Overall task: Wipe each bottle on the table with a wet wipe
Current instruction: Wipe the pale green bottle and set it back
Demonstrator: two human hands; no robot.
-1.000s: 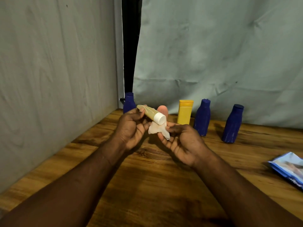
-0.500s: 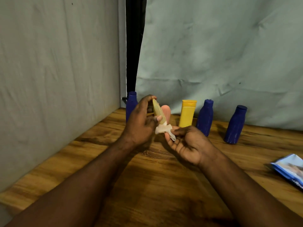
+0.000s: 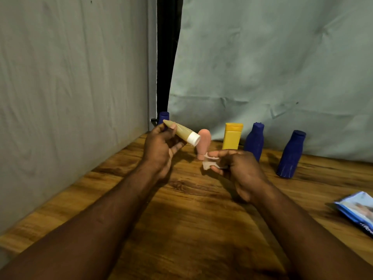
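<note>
Well, the left grip [image 3: 161, 152] pinches the tan tube [image 3: 181, 131] near its flat end, its white cap [image 3: 193, 138] slanting toward four o'clock above the bench [image 3: 201, 223]. The right grip [image 3: 240, 168] clutches the crumpled wet wipe [image 3: 209, 164] at five o'clock of the cap, apart from it. I'd wrap the wipe round the tube and stroke lengthwise, turning it between strokes.
</note>
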